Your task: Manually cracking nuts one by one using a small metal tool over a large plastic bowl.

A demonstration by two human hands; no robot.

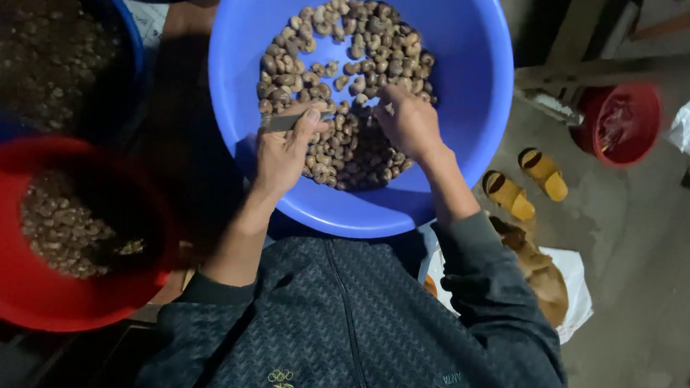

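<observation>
The nuts are kidney-shaped, mottled tan and brown, and lie heaped in one blue basin; they are too many to count. The left hand is closed around one small grey blade, gripped between thumb and fingers and held flat above the heap. The right hand, just beside the left, rests fingers-down in the nuts; its grip cannot be told. Left of the left hand stands one red basin holding paler nuts, with one dark blue basin beyond it. Right of the right hand, on the floor, lie two yellow sandals and one red bucket.
</observation>
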